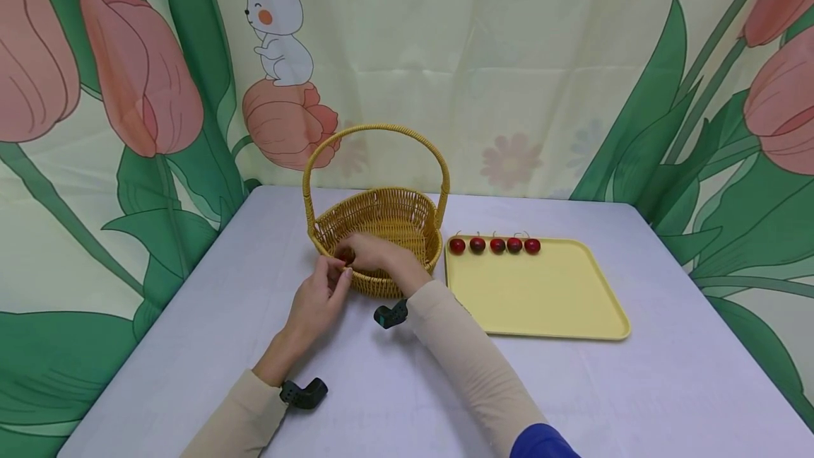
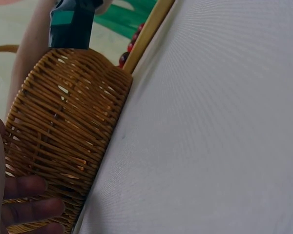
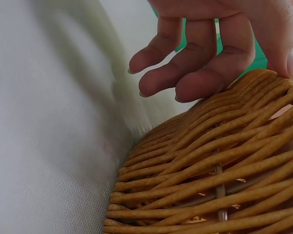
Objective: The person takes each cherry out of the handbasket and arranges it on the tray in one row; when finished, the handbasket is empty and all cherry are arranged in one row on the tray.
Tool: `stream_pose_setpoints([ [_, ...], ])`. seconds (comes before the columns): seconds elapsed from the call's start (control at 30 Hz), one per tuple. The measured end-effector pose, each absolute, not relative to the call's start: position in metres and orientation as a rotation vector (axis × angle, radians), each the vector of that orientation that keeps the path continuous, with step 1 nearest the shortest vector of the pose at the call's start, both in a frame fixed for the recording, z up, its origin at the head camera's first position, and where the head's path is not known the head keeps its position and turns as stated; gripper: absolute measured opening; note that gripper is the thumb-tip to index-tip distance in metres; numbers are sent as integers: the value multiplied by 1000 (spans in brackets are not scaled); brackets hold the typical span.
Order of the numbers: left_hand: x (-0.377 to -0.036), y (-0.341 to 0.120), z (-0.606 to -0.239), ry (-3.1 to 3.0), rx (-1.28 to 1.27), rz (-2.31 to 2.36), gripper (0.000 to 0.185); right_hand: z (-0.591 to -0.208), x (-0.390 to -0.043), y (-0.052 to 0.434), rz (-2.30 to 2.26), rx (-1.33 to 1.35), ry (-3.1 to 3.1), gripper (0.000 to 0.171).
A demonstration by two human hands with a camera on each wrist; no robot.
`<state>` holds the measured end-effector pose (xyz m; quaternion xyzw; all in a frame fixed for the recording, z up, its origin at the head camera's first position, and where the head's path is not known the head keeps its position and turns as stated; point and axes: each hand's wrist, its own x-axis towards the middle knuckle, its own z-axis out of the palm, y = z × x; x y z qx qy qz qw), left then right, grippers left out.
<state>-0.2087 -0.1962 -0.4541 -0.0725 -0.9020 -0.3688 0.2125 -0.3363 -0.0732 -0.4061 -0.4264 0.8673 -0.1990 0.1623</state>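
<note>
A golden wicker basket (image 1: 407,288) with a tall arched handle stands near the back of the table. My right hand (image 1: 372,251) reaches over its front rim, fingers bent down inside at the left. A small dark patch shows beside those fingertips; I cannot tell what they hold. At the front-left rim, my left hand (image 1: 320,299) pinches the edge with thumb and index finger, right beside the right hand. Its other fingers (image 3: 200,83) hang loosely outside the wicker in the right wrist view. Basketwork hides the right hand in both wrist views.
Right of the basket lies a yellow tray (image 1: 540,295). Several dark red cherries (image 1: 497,246) with stems line up along its back edge. White cloth (image 1: 356,387) covers the table, and a printed tulip and rabbit curtain (image 1: 509,76) hangs behind.
</note>
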Motion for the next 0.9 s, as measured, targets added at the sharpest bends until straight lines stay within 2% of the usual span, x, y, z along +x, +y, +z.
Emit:
stream_pose_setpoints([
  [0.43,-208,-195,-458,-2500,-205,-1033,25,-402,-331,-65,-578,-1289,2450,21],
  [0.67,-208,-195,-455,-2504,-203,-1025,26,-395,-329,-58,-559,-1357,2451,24],
  [0.9,-208,-196,-454,-2501,-214,-1027,23,-388,-324,-44,-542,-1372,2488,18],
])
